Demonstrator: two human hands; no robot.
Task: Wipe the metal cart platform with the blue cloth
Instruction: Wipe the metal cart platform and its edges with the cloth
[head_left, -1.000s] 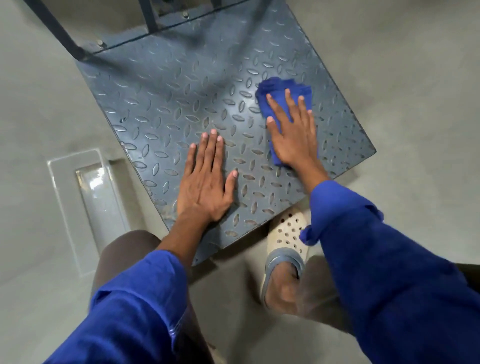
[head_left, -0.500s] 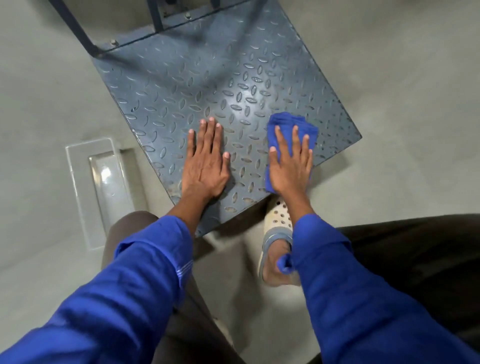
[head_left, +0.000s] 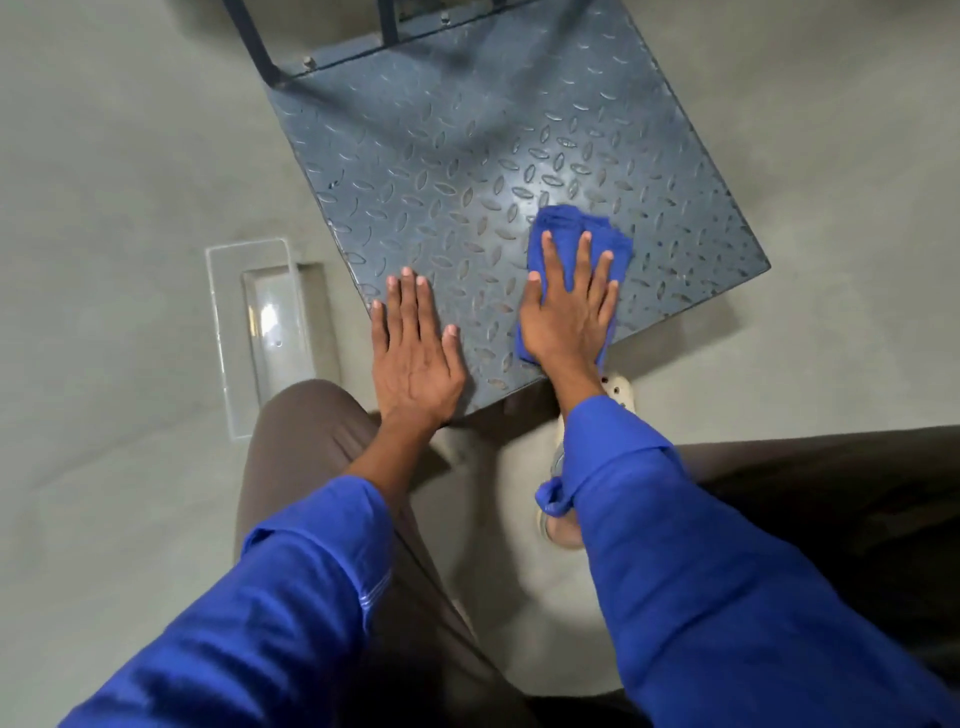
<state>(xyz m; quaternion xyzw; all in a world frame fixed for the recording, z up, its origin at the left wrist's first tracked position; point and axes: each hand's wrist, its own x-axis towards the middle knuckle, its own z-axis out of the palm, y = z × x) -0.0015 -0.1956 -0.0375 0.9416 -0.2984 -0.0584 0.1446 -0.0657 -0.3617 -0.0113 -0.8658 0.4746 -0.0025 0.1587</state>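
The metal cart platform (head_left: 467, 156) is a dark blue-grey checker plate lying low over the floor, with its near corner toward me. The blue cloth (head_left: 574, 228) is bunched on the plate near the front edge. My right hand (head_left: 566, 312) lies flat on the cloth, fingers spread, pressing it against the metal. My left hand (head_left: 413, 358) rests palm down on the plate's near left corner, fingers apart, holding nothing. Both arms wear blue sleeves.
The cart's dark handle posts (head_left: 254, 47) rise at the platform's far edge. A clear rectangular cover (head_left: 228, 332) is set in the grey floor to the left. My foot in a white perforated clog (head_left: 618, 389) stands just below the platform's front edge, by my knees.
My right hand has pulled the cloth from farther up the plate back toward the front edge. The view has shifted, so the platform sits more to the right. My left hand stays planted.
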